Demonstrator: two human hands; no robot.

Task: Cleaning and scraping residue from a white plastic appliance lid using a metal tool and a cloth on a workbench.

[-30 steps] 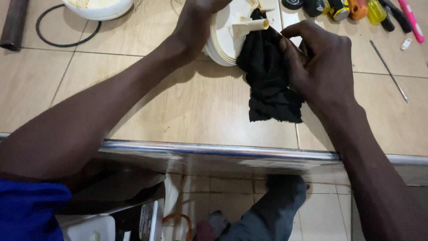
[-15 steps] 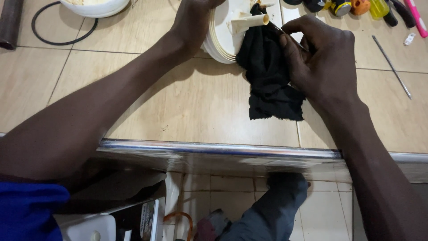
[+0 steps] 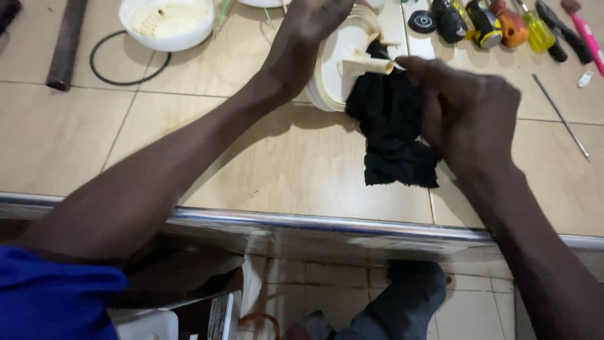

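Tiled desk (image 3: 189, 145), metal front edge; tiled floor below. Left hand (image 3: 311, 22) grips cream round plastic part (image 3: 340, 63) set on edge at desk rear. Right hand (image 3: 469, 110) closed on black cloth (image 3: 393, 135), pressed against part's spout. One white bowl (image 3: 167, 22), one black rubber ring (image 3: 129, 60), several screwdrivers (image 3: 503, 22) at upper right.

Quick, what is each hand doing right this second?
Left hand: closed around the rim of the cream plastic part, holding it.
Right hand: closed on the black cloth, pressing it against that part.
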